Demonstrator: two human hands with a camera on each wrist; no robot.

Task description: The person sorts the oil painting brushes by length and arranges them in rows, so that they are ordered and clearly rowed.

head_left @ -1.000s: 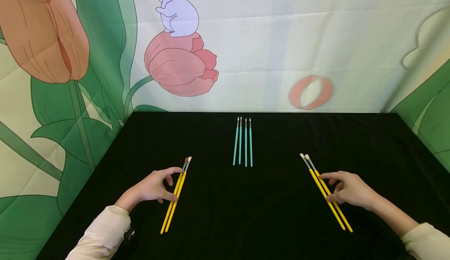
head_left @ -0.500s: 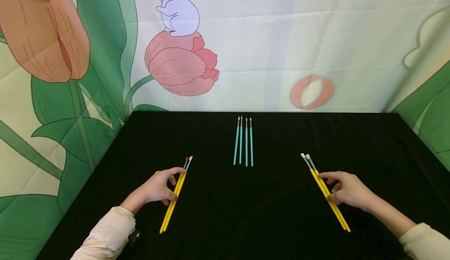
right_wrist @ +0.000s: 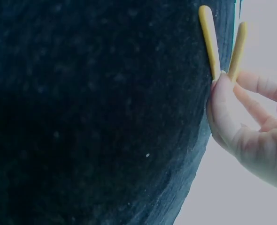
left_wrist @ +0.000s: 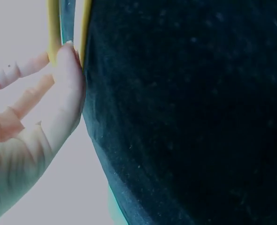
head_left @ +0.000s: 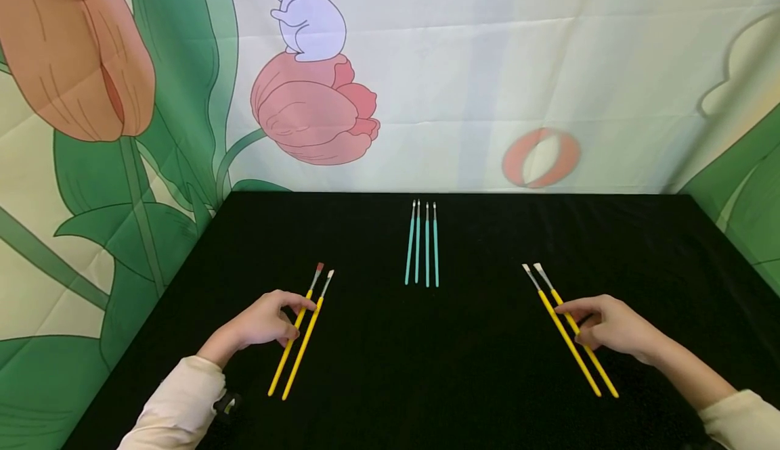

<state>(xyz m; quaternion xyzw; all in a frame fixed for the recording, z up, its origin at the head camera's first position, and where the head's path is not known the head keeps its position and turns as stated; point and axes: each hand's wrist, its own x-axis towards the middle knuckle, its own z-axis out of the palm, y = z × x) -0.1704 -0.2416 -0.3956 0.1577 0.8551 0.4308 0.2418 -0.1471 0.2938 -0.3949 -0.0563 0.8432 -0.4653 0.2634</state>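
In the head view my left hand (head_left: 274, 318) pinches a yellow paintbrush with reddish bristles (head_left: 279, 372), partly hidden by the fingers. Just right of it lies a yellow paintbrush with pale bristles (head_left: 300, 355), near my index fingertip. Across the table, my right hand (head_left: 615, 328) pinches the outer yellow paintbrush (head_left: 600, 369) of another pair. The inner yellow paintbrush (head_left: 569, 342) lies close on its left, by the index fingertip. Both wrist views show thumb and fingers about one yellow handle (left_wrist: 54, 28), with the second handle (right_wrist: 209, 42) beside the thumb in the right one.
Several thin teal paintbrushes (head_left: 427, 254) lie side by side at the back middle, bristles pointing away. A black cloth (head_left: 390, 369) covers the table. Behind it hangs a printed fabric backdrop (head_left: 439, 84) with tulips.
Each pair of yellow paintbrushes was close together and is now spread apart. The left hand has shifted its brush left and a little away; the right hand has shifted its outer brush right.
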